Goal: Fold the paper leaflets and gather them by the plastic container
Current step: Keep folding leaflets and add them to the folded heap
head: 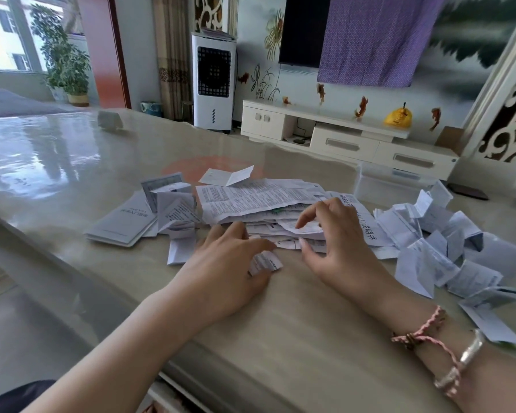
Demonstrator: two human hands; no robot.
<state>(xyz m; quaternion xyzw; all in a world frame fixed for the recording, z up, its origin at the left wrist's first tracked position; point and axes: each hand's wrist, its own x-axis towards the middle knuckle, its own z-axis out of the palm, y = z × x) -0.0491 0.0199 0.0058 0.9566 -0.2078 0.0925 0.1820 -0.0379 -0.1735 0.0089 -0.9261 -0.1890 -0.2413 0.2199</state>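
Note:
A heap of unfolded printed leaflets [259, 201] lies in the middle of the table. My left hand [227, 263] rests palm down on a small folded leaflet [265, 261], thumb and fingers on its edge. My right hand [337, 245] hovers over the front of the heap, its fingers curved and its index tip touching a sheet. Folded leaflets [438, 251] lie scattered at the right, in front of a clear plastic container [390, 183]. More folded pieces and a flat booklet [122, 222] lie at the left.
The glossy beige table [295, 323] has its near edge just below my forearms. A single folded card [227, 175] stands behind the heap. Beyond the table are a white TV cabinet [349, 138] and a white air cooler [213, 81].

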